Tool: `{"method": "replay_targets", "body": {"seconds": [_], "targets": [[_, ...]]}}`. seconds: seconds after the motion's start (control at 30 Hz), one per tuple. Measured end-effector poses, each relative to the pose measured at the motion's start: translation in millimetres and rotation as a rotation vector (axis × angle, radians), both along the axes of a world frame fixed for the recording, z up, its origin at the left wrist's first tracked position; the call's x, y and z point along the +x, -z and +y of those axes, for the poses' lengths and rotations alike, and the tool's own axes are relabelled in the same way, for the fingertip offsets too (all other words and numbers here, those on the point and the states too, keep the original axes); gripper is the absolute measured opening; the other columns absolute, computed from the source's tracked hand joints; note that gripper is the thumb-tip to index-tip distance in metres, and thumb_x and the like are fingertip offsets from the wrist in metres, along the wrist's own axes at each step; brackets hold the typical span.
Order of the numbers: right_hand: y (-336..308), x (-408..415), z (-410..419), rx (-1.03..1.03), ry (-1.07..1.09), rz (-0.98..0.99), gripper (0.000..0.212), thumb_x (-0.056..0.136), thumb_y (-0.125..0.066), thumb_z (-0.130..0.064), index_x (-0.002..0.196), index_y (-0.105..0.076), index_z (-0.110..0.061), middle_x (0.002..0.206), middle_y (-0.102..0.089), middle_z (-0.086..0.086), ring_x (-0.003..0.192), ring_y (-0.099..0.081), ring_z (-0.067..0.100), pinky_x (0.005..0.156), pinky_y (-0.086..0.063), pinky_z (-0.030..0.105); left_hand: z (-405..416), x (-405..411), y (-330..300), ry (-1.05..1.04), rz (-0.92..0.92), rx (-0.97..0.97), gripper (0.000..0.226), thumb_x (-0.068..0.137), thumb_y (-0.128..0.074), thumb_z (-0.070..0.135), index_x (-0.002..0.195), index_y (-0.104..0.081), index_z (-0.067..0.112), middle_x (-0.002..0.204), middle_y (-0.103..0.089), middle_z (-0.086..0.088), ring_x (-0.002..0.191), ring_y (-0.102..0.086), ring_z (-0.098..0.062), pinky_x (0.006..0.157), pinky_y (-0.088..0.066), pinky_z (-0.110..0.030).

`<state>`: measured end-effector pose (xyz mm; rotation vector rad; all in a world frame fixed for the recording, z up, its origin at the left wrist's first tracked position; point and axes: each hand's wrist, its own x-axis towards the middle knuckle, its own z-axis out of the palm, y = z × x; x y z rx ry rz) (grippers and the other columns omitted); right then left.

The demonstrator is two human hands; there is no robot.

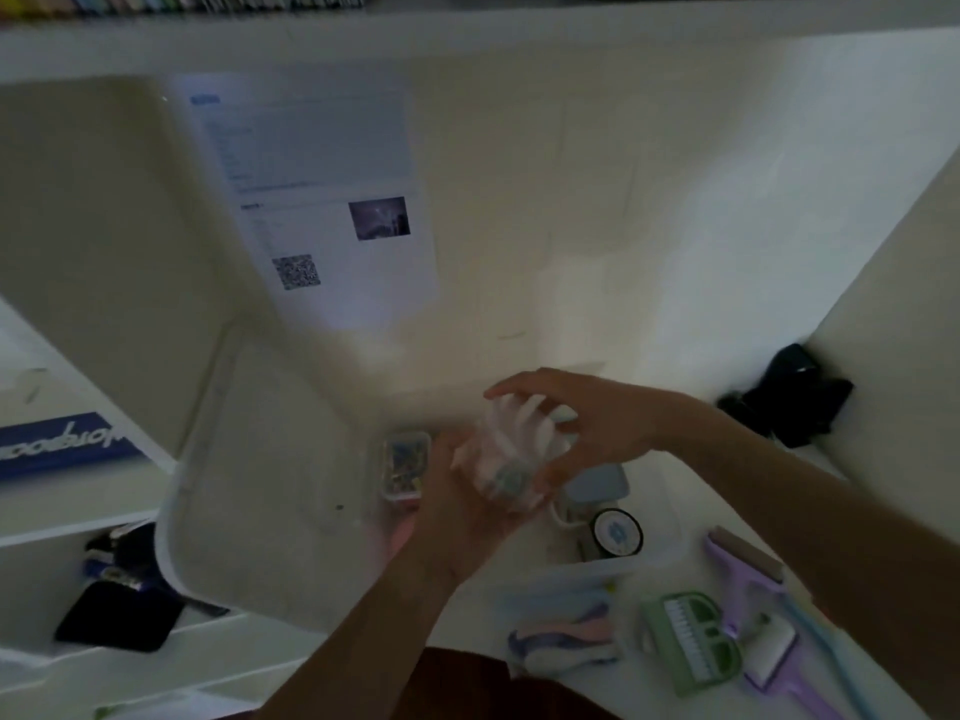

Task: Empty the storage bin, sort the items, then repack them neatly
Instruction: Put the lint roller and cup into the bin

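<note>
Storage bin (249, 511): white, translucent, open-topped, at the desk's front left. Crumpled white bundle (506, 459): held above its right side. Clear pin box (405, 462): laid inside.

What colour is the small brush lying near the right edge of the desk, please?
The brush is light green with white bristles, shown best in the head view.

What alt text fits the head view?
Both hands, left hand below and right hand above, hold a crumpled white bundle over a white storage bin. A green brush and purple scraper lie on the surface to the right.
</note>
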<state>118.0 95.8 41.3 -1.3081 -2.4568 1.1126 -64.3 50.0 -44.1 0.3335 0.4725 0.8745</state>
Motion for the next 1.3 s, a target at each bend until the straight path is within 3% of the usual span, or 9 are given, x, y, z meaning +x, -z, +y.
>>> {"method": "replay_targets", "body": {"seconds": [0.17, 0.3, 0.43, 0.57, 0.83, 0.9, 1.03, 1.2, 1.3], "targets": [[3, 7, 1, -0.115, -0.032, 0.024, 0.099, 0.06, -0.092, -0.037, 0.143, -0.04, -0.023, 0.142, -0.044, -0.002, 0.117, -0.048, 0.0, 0.099, -0.046, 0.019, 18, 4, -4, 0.27, 0.074, -0.146, 0.063, 0.085, -0.057, 0.058, 0.122, -0.063, 0.008, 0.108, -0.067, -0.021, 0.082, -0.065, -0.037, 0.068, -0.055, -0.041], [0, 14, -1, 0.093, 0.039, -0.003, 0.091, 0.06, -0.091, -0.041, 0.139, -0.046, -0.032, 0.127, -0.051, -0.014, 0.11, -0.054, 0.0, 0.093, -0.05, 0.02, 22, 11, -7, 0.179, 0.08, -0.057, 0.056, 0.094, -0.045, 0.059, 0.117, -0.07, 0.015, 0.113, -0.069, -0.015, 0.083, -0.066, -0.031, 0.069, -0.049, -0.038], [1, 10, -1, 0.24, 0.086, -0.054, 0.081, 0.065, -0.09, -0.032, 0.135, -0.055, -0.014, 0.12, -0.058, -0.003, 0.093, -0.056, 0.001, 0.084, -0.045, 0.006, 24, 21, -3, 0.127, 0.062, 0.019, 0.065, 0.096, -0.045, 0.058, 0.141, -0.05, 0.012, 0.121, -0.064, -0.016, 0.083, -0.067, -0.03, 0.071, -0.053, -0.037], [4, 17, 3, 0.263, 0.243, -0.091, 0.096, 0.059, -0.083, -0.06, 0.141, -0.042, -0.033, 0.124, -0.056, -0.004, 0.1, -0.058, 0.011, 0.089, -0.051, 0.029, 31, 20, 5, 0.117, 0.056, 0.1, 0.054, 0.095, -0.045, 0.048, 0.132, -0.057, 0.01, 0.126, -0.059, -0.019, 0.091, -0.062, -0.033, 0.077, -0.049, -0.039], [17, 24, 5, 0.408, -0.054, -0.165, 0.097, 0.061, -0.086, -0.052, 0.143, -0.038, -0.033, 0.132, -0.044, -0.007, 0.115, -0.047, 0.005, 0.096, -0.038, 0.01, 51, 23, 1, 0.386, 0.562, 0.073, 0.089, 0.058, -0.063, 0.082, 0.104, -0.068, 0.006, 0.076, -0.063, -0.02, 0.043, -0.052, -0.02, 0.038, -0.038, -0.018], [21, 22, 6, 0.444, -0.092, -0.222, 0.098, 0.064, -0.084, -0.052, 0.146, -0.035, -0.031, 0.134, -0.041, -0.005, 0.119, -0.048, 0.013, 0.099, -0.044, 0.025, 55, 21, 5, 0.464, 0.618, 0.076, 0.095, 0.057, -0.057, 0.088, 0.105, -0.066, 0.006, 0.077, -0.061, -0.022, 0.042, -0.046, -0.019, 0.039, -0.033, -0.016], [28, 22, 7, 0.433, -0.05, -0.282, 0.101, 0.059, -0.078, -0.066, 0.144, -0.034, -0.034, 0.13, -0.046, -0.005, 0.116, -0.051, 0.014, 0.095, -0.05, 0.033, 58, 21, 14, 0.436, 0.598, 0.025, 0.093, 0.069, -0.046, 0.087, 0.109, -0.065, 0.006, 0.077, -0.059, -0.019, 0.044, -0.048, -0.019, 0.04, -0.035, -0.016], [24, 16, -2, 0.259, 0.488, -0.368, 0.108, 0.055, -0.04, -0.1, 0.13, -0.05, -0.023, 0.102, -0.064, 0.002, 0.094, -0.061, 0.022, 0.08, -0.048, 0.033, 51, 29, 12, 0.272, 0.399, -0.018, 0.08, 0.081, -0.049, 0.076, 0.12, -0.065, 0.008, 0.088, -0.065, -0.016, 0.062, -0.058, -0.024, 0.048, -0.047, -0.024], [21, 18, -4, 0.18, 0.438, -0.343, 0.114, 0.051, -0.044, -0.099, 0.141, -0.039, -0.029, 0.124, -0.058, 0.0, 0.107, -0.059, 0.021, 0.092, -0.049, 0.038, 46, 33, 9, 0.234, 0.402, -0.037, 0.082, 0.083, -0.048, 0.072, 0.129, -0.06, 0.005, 0.09, -0.065, -0.017, 0.059, -0.062, -0.024, 0.047, -0.047, -0.024]]}}
